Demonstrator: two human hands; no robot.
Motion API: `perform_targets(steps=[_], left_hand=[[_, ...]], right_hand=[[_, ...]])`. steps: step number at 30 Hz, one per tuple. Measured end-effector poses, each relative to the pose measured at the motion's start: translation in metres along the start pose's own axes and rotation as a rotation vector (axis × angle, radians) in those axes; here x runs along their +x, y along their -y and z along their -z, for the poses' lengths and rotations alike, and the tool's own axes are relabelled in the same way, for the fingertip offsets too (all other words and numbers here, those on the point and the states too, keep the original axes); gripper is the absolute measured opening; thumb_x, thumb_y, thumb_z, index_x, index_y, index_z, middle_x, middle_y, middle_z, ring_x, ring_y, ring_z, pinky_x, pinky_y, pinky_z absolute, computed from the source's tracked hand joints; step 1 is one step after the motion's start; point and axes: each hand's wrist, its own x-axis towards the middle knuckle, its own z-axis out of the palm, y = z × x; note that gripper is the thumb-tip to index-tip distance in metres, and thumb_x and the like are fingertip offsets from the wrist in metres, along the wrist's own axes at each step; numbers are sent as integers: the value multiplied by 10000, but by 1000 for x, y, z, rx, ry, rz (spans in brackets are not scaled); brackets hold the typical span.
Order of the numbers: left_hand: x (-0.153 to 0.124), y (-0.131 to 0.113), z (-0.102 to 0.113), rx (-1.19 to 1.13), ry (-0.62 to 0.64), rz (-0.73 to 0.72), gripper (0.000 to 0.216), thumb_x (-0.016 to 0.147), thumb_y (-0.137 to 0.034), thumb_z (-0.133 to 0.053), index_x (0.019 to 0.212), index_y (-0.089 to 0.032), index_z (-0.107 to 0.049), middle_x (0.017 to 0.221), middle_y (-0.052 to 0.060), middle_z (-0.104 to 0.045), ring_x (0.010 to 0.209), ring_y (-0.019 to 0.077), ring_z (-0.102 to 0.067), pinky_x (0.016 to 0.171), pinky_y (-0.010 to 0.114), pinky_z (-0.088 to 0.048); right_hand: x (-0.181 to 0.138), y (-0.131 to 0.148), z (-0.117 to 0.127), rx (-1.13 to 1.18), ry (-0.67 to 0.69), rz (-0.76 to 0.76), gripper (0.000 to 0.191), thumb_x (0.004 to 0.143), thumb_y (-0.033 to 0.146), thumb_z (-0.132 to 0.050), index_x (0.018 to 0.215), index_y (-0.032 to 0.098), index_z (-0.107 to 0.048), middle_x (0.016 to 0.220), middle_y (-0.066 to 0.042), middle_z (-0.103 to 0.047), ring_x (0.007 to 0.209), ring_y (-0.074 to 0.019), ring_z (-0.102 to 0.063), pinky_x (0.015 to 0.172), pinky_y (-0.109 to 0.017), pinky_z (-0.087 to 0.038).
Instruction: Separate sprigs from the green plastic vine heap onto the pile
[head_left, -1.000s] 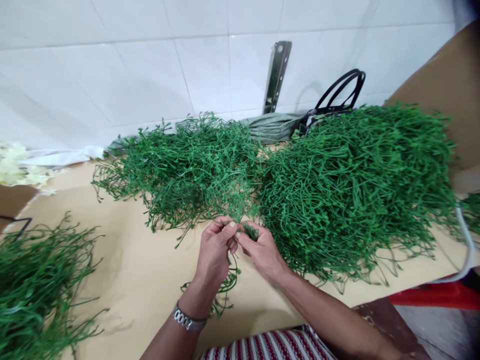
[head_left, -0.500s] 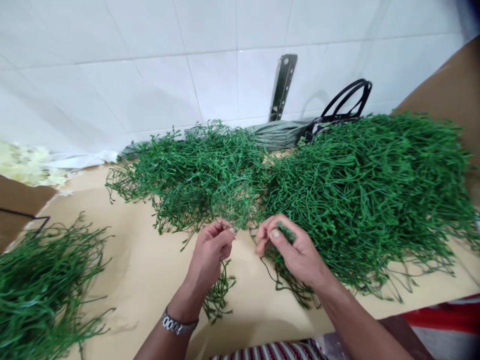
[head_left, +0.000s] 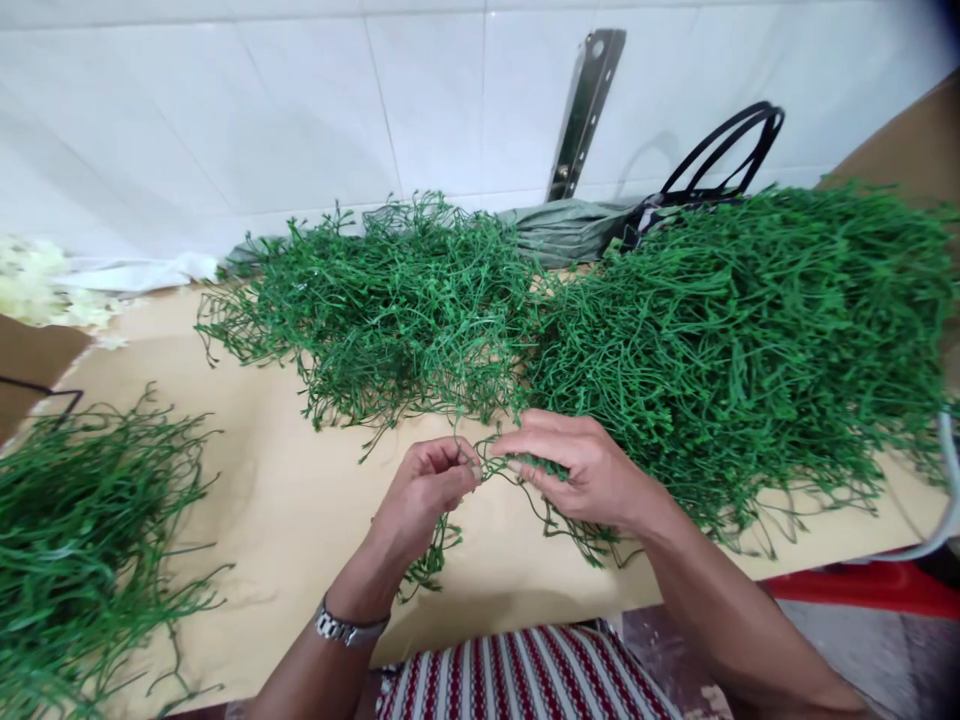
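Thin green artificial plant stems (head_left: 496, 464) stretch between my two hands over the table. The thumb and fingers of my left hand (head_left: 429, 485) are pinched on one end of them. My right hand (head_left: 589, 470) is curled around several stems, with some green showing under its fingers and others trailing below. Beneath my left wrist hangs or lies a small green clump (head_left: 433, 560); which of the two I cannot tell. Right behind my hands are a loose stem heap (head_left: 405, 310) and, to the right, a larger heap (head_left: 735, 370).
At the left edge lies another pile of green stems (head_left: 90, 550) on the tan tabletop (head_left: 285, 520). Pale yellow flowers (head_left: 37, 285) sit at the back left. Against the tiled wall are a metal bracket (head_left: 589, 115), grey-green cloth (head_left: 570, 228) and a bag with black handles (head_left: 727, 150).
My right hand has moved left towards my left hand and turned back-side up, its fingers now at the stems. The view has tilted down, showing more of the striped cloth on my lap.
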Motion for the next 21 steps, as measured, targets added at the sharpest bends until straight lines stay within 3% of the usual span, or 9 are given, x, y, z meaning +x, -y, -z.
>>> perform_targets(steps=[6,11,16,21], left_hand=[[-3,-1,1,90,-15,-57,91,635,-199,-593,597,-135,-541,463,-70,-361,411,32,-222,410,203,-144],[-6,-1,0,211,29,-83,161,659,-268,-652,737,-133,-612,468,-77,-322,450,48,-227,440,210,-147],[-8,-1,-2,297,28,-74,183,645,-262,-655,579,-116,-567,529,-41,-404,503,63,-305,473,210,-226],[-10,1,1,455,140,20,189,696,-266,-582,583,-134,-508,484,-64,-312,460,57,-236,439,206,-179]], right_hand=[[-7,-5,-5,-75,6,18,156,832,151,-487,963,156,-573,775,-38,-580,678,-118,-515,592,-226,-385],[-10,-5,-10,-93,14,53,202,771,68,-470,942,147,-541,739,-25,-547,660,-122,-499,566,-223,-367],[-9,0,-16,-208,59,131,267,677,4,-386,855,141,-531,706,-33,-523,612,-137,-462,539,-243,-343],[-8,7,-20,-279,132,167,285,630,-16,-345,784,151,-518,651,-23,-478,581,-139,-419,537,-255,-320]])
